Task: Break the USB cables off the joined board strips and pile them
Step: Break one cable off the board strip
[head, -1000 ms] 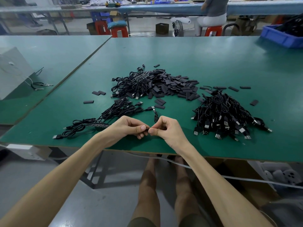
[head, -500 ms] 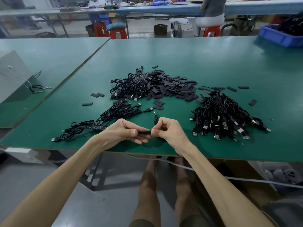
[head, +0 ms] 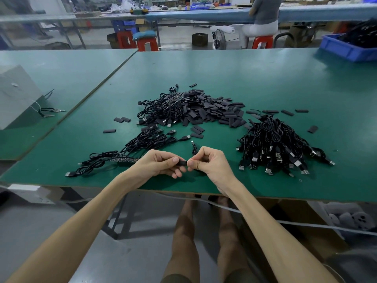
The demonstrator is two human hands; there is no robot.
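Cable pile [head: 279, 148] (right) near black-piece heap [head: 216, 111]

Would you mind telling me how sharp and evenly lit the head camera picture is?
Head view: the left hand and right hand, pinching a black piece, are sharp; light is even, with a soft shadow beneath them; plugs in the cable pile glint; the far bench and seated person are blurred.

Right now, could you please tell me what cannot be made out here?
Head view only.
The black piece pinched between left hand and right hand: fingers cover both ends, so whether it has snapped is unclear.
The board strip: right end hidden behind the left hand.
The blue bin: cut off by the right edge, contents blurred.
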